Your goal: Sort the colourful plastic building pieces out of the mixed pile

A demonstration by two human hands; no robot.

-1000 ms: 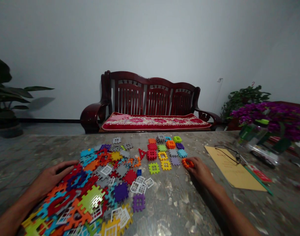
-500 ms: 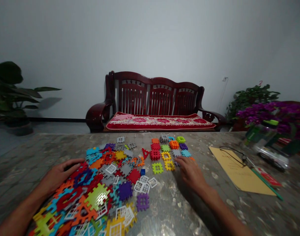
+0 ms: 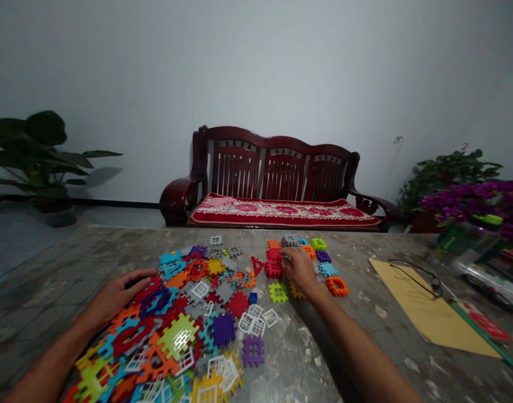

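My left hand (image 3: 122, 294) rests at the left edge of a heap of coloured plastic building pieces (image 3: 181, 333), thumb and fingers apart, touching a red piece (image 3: 149, 288). Over the smaller group of pieces on the right, my right hand (image 3: 301, 268) bends its fingers together beside the red block (image 3: 274, 268). What lies between those fingertips is mostly hidden; a sliver of green shows there. Near this hand are a lime square piece (image 3: 278, 292), an orange ring-like block (image 3: 337, 286) and a light-blue piece (image 3: 328, 269).
White window pieces (image 3: 253, 321) and a purple square (image 3: 253, 351) lie at the heap's right side. Farther right are a tan envelope (image 3: 433, 313), glasses (image 3: 435, 286), a green pencil (image 3: 483, 334) and a bottle (image 3: 470, 240). A wooden bench (image 3: 277, 168) stands behind the table.
My right hand has moved left and away from me, from the group's right side toward the red blocks, uncovering the orange block. My left hand stays by the heap. The view has shifted slightly.
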